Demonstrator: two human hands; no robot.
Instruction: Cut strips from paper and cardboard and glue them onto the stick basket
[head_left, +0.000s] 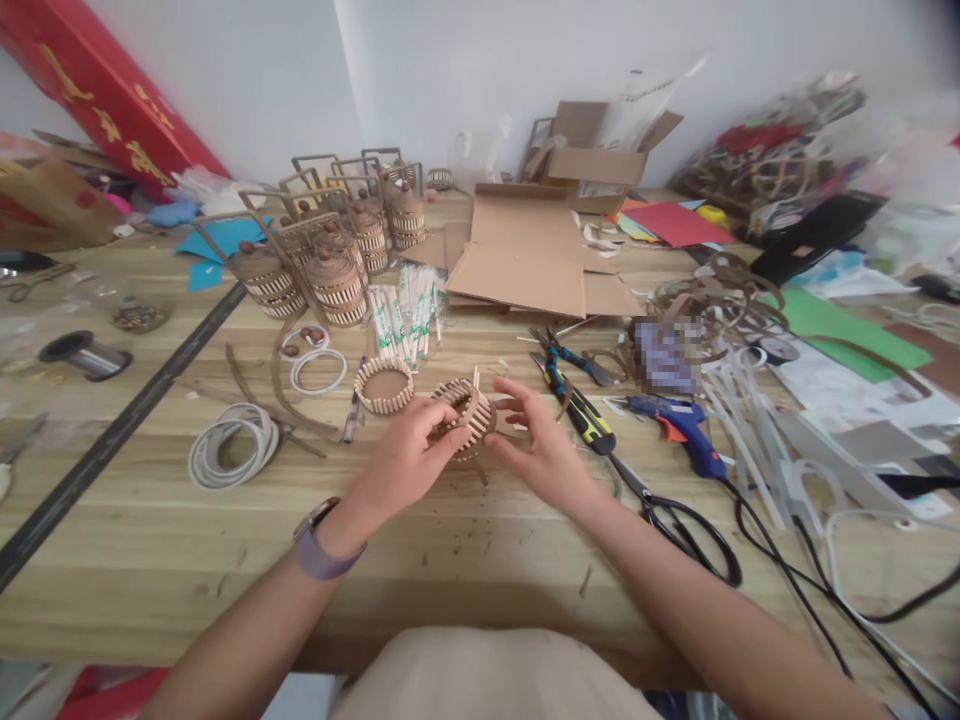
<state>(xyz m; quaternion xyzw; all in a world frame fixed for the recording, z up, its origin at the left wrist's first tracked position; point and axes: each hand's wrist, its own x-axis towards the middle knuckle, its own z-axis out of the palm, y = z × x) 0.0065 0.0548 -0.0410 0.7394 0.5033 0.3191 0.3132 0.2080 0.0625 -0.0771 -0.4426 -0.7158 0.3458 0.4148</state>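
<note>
My left hand (405, 455) is closed on a small round basket ring (478, 424) made of short pale sticks and brown strip, its thumb pressed over the near side. One or two pale sticks jut up from the ring's top. My right hand (538, 445) has its fingers apart beside the ring's right edge; whether a fingertip touches it, I cannot tell. Just behind my left hand sits a similar shallow stick basket (384, 387) with a brown base.
Finished lidded baskets (337, 285) with tall handles stand at back left. Paper-wrapped sticks (401, 320) and cardboard (517, 250) lie mid-table. Right are pliers (562, 365), a utility knife (589, 420), scissors (694, 535) and a glue gun (686, 425). A white coil (232, 445) lies left.
</note>
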